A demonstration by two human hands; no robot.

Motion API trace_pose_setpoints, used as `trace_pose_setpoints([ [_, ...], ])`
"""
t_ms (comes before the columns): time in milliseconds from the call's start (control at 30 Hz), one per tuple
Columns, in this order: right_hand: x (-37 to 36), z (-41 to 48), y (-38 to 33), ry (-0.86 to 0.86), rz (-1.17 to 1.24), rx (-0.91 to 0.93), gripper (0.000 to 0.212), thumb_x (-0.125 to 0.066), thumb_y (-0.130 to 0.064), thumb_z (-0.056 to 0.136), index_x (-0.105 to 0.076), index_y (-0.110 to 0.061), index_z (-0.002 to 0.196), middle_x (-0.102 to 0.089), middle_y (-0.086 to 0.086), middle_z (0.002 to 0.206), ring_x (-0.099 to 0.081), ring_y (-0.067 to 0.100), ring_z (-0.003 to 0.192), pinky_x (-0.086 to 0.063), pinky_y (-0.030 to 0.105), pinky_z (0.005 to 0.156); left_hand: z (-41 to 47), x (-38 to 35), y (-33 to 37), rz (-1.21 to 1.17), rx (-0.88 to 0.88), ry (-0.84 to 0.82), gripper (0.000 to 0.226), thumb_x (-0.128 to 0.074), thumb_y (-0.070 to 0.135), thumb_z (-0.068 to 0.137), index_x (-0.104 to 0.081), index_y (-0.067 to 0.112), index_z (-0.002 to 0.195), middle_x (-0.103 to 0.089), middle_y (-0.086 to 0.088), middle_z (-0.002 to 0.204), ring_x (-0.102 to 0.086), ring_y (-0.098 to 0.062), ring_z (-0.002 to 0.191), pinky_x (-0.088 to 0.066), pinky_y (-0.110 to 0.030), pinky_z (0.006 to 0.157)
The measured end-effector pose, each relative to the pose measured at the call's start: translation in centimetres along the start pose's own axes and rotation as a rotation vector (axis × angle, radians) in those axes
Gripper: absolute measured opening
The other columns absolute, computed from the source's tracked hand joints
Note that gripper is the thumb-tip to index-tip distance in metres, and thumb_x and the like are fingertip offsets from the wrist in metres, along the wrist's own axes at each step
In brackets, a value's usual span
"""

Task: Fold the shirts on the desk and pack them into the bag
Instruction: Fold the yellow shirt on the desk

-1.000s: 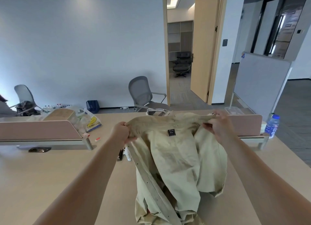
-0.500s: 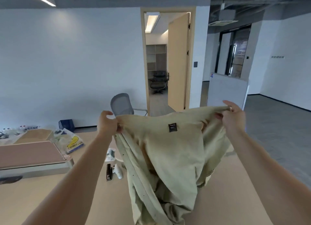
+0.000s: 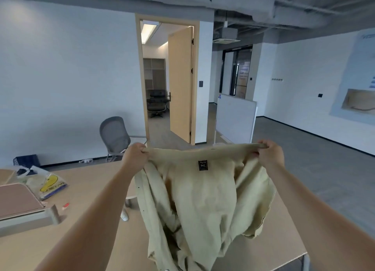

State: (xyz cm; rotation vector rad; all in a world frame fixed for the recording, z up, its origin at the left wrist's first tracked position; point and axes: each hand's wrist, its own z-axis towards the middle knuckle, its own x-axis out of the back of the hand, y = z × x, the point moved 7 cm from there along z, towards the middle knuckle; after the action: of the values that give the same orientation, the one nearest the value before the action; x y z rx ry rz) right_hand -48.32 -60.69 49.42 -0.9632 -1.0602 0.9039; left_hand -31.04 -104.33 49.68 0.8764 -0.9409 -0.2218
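Above the desk (image 3: pixel 81 230), beige shirt (image 3: pixel 203 199) lengthwise vertical, collar up, top edge pinched in left hand (image 3: pixel 135 159) and right hand (image 3: pixel 269 156).

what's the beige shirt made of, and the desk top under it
The shirt looks like woven cotton or a blend, matte beige: it hangs in soft creases with stitched hems and no sheen. The desk seems to be laminate or veneer board in a light wood tone, smooth and matte, with a flat, even surface; no grain is plain from here.

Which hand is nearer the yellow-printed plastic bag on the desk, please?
Left. The left hand grips the beige shirt right of the plastic bag; the right hand grips it farther right.
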Motion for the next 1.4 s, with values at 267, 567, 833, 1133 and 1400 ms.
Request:
trace_pose_setpoints([
  [267,0.3,-0.3,0.9,0.009,-0.247,0.080,0.026,-0.047,-0.008,0.094,-0.061,-0.022,0.111,-0.068,0.003,0.108,-0.064,0.026,0.085,-0.052,0.036,0.074,1.3,0.1,-0.7,0.160,-0.017,-0.034,0.025,-0.066,0.012,0.091,-0.053,0.011,0.070,-0.056,-0.015,0.082,-0.051,-0.026,0.069,-0.042,-0.036,0.061],
  [567,0.0,-0.3,0.1,0.069,-0.397,0.102,0.033,-0.045,-0.004,0.096,-0.058,-0.007,0.126,-0.053,0.013,0.133,-0.058,0.039,0.108,-0.039,0.035,0.080,1.1,0.1,0.3,0.208,0.021,-0.062,0.027,-0.053,0.005,0.089,-0.056,0.012,0.064,-0.055,-0.007,0.061,-0.051,-0.026,0.064,-0.034,-0.027,0.052],
  [833,-0.4,0.4,-0.6,0.087,-0.003,0.012,0.016,-0.043,-0.009,0.093,-0.054,-0.019,0.097,-0.064,0.005,0.095,-0.069,0.035,0.087,-0.056,0.037,0.065,0.7,0.0,0.2,-0.407,0.220,0.058,0.023,-0.066,0.003,0.089,-0.063,0.013,0.069,-0.050,-0.009,0.070,-0.048,-0.023,0.072,-0.046,-0.036,0.066],
  [1133,2.2,0.3,-5.3,0.152,0.355,-0.022,0.022,-0.038,-0.002,0.092,-0.055,-0.015,0.099,-0.062,-0.001,0.082,-0.071,0.024,0.066,-0.061,0.051,0.078,0.3,1.0,4.0,-0.865,0.310,0.165,0.010,-0.069,0.011,0.092,-0.063,0.015,0.085,-0.054,-0.004,0.092,-0.060,-0.026,0.091,-0.061,-0.035,0.068],
  [1400,7.8,-2.3,-12.3,0.287,0.273,0.201,0.015,-0.038,-0.013,0.097,-0.053,-0.016,0.098,-0.060,-0.001,0.085,-0.058,0.022,0.079,-0.046,0.031,0.070,-0.9,7.7,11.2,-0.862,0.039,0.301,0.009,-0.068,0.008,0.088,-0.066,0.009,0.079,-0.059,0.000,0.084,-0.061,-0.015,0.080,-0.060,-0.030,0.070],
])
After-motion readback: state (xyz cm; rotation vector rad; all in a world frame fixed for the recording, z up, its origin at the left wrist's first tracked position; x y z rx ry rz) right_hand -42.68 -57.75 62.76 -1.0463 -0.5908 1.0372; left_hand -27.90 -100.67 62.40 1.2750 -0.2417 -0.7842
